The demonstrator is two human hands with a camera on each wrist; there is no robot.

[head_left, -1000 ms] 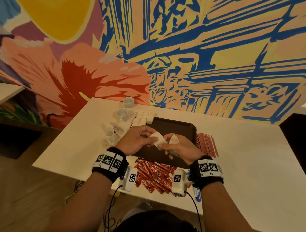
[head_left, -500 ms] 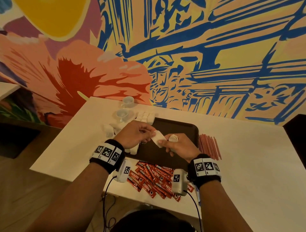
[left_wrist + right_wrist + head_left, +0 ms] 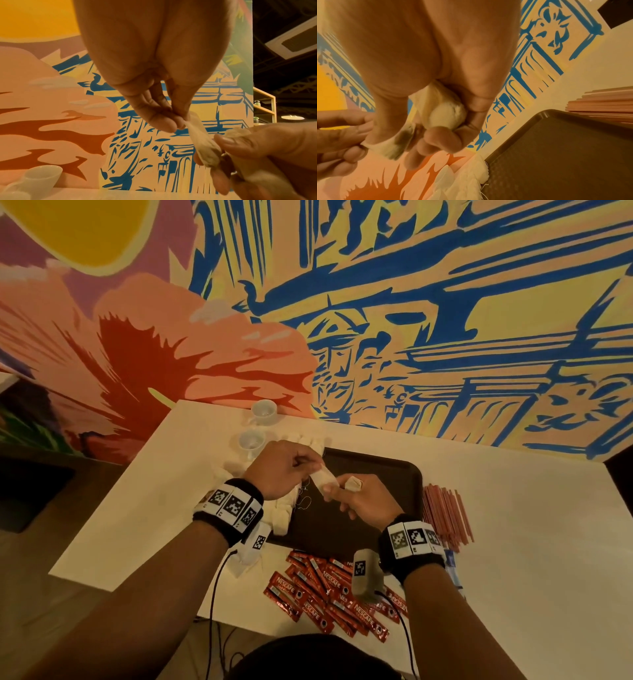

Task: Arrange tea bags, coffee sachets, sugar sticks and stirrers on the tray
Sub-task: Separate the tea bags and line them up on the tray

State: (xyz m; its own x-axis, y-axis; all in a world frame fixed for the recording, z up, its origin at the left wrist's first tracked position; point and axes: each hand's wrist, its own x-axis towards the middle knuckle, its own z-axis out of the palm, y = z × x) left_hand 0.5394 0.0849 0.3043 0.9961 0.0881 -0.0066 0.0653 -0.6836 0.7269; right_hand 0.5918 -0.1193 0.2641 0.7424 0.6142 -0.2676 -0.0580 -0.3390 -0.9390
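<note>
Both hands hover over the dark brown tray (image 3: 394,474). My left hand (image 3: 291,470) pinches one end of a white tea bag (image 3: 325,477) (image 3: 202,143). My right hand (image 3: 356,498) pinches the same bag's other end with thumb and forefinger, and its curled fingers hold a second tea bag (image 3: 352,483) (image 3: 445,116). A loose thread (image 3: 305,501) hangs below onto the tray. More white tea bags (image 3: 281,515) lie in a heap along the tray's left edge. Red coffee sachets (image 3: 329,590) lie on the table near me. Reddish stirrers (image 3: 445,515) lie right of the tray.
Two small white cups (image 3: 263,410) (image 3: 251,441) stand at the table's back left, close to the painted wall. Something blue (image 3: 452,570) lies near the right wrist, mostly hidden. The white table (image 3: 531,542) extends to the right; its near edge lies just past the sachets.
The hands have stayed together over the tray, shifting slightly away from me; the tea bag between them is now stretched out from end to end. The head view has tilted slightly.
</note>
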